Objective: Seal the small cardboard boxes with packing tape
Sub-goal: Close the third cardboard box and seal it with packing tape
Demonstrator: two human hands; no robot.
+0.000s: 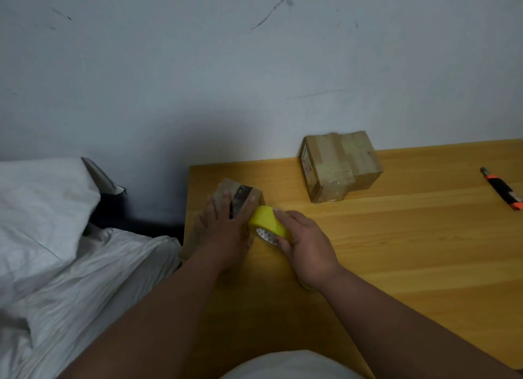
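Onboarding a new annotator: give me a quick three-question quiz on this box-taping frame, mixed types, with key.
1. True or false: the right hand grips the yellow roll of packing tape.
2. Multiple choice: the left hand lies with straight fingers on (A) the small cardboard box at the table's left edge, (B) the larger taped cardboard box near the wall, (C) the orange and black utility knife.
3. Fill in: the knife lies on the wooden table at its far ____ side.

Key: 1 true; 2 A; 3 right.

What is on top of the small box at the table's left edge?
The left hand lies flat on the small box, fingers spread over shiny tape. The near part of its top is covered.
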